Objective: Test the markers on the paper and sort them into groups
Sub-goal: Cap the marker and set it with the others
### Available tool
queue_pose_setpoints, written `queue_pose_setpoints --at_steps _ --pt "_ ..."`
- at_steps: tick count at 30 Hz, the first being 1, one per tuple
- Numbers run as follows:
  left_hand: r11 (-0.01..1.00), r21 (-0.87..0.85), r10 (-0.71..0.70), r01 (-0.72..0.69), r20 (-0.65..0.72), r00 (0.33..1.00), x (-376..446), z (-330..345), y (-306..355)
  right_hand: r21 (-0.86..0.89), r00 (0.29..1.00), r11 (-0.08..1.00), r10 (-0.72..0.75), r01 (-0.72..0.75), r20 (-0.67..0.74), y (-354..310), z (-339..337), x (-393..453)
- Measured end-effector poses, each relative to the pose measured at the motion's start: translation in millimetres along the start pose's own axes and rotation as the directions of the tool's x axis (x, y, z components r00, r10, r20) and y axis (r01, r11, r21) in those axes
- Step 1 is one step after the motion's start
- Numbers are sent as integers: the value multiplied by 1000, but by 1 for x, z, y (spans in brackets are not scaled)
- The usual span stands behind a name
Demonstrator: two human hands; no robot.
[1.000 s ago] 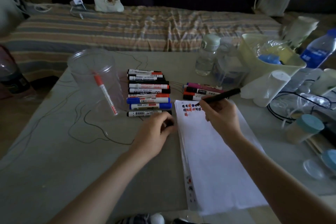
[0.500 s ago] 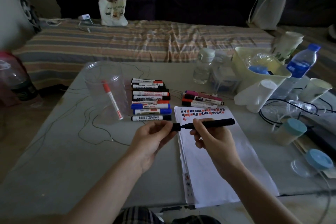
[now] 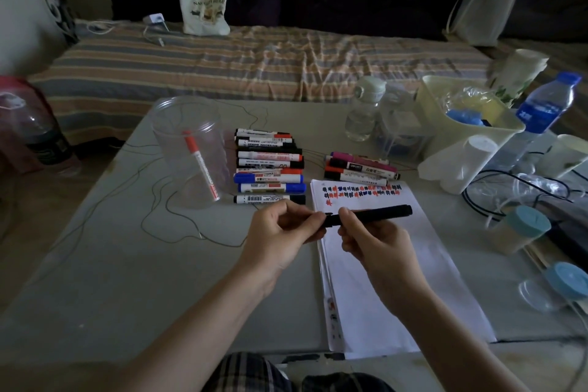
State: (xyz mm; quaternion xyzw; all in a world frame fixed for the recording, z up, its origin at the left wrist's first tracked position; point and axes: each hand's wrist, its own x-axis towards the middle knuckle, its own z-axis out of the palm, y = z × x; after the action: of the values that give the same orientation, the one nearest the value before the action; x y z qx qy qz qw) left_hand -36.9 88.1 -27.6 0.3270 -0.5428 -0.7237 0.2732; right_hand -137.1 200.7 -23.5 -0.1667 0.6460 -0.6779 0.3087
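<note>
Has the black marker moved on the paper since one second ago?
Yes. The black marker has left the marks at the top of the paper and moved toward the person, now level above the blank part.

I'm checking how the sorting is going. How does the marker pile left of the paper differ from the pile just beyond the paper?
The left pile holds many more markers than the far pile. The left pile shows black, red and blue caps; the far pile includes a pink marker, which the left one lacks. The left pile's markers lie level across the view; the far pile's slant slightly. Both lie flat on the table, side by side, capped.
</note>
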Motion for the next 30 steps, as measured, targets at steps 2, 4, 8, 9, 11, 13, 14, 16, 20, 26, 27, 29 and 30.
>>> queue_pose_setpoints --at_steps 2,4,8,9,11,13,14,16,20,26,27,29,30 --pt "998 33 59 -59 -10 998 -2 0 -3 69 997 995 74 -75 13 3 2 1" --pt "991 72 110 -110 1 994 -1 -1 -5 114 991 985 129 -131 29 3 3 3" --pt "977 131 162 -170 64 985 5 -8 -4 201 973 954 209 -224 94 4 2 5" --pt "977 130 159 -170 90 983 6 -10 -4 196 969 952 212 -235 128 3 1 5" --pt "981 120 139 -155 135 981 9 -15 -3 149 952 955 224 -258 209 0 -5 4" --pt "982 109 139 -153 128 982 13 -23 -3 157 937 941 261 -300 231 -3 -17 6" --pt "978 122 154 -167 108 982 17 -28 -3 154 940 941 265 -301 216 -6 -24 8" --pt "961 187 191 -203 84 978 24 -36 -4 -83 969 980 192 -181 157 -9 -37 15" --pt "910 314 221 -270 185 958 35 -33 -7 -753 930 570 -59 330 363 -8 -38 35" --pt "348 853 393 -390 245 886 65 -51 -16 -885 889 323 -420 334 182 -19 -49 100" --pt "231 898 405 -375 262 876 69 -56 -17 -908 883 306 -453 285 124 -25 -55 116" --pt "82 927 404 -365 304 863 75 -62 -22 -937 879 280 -473 210 56 -33 -64 145" --pt "34 931 397 -363 320 860 78 -63 -25 -943 880 276 -474 184 33 -36 -67 158"
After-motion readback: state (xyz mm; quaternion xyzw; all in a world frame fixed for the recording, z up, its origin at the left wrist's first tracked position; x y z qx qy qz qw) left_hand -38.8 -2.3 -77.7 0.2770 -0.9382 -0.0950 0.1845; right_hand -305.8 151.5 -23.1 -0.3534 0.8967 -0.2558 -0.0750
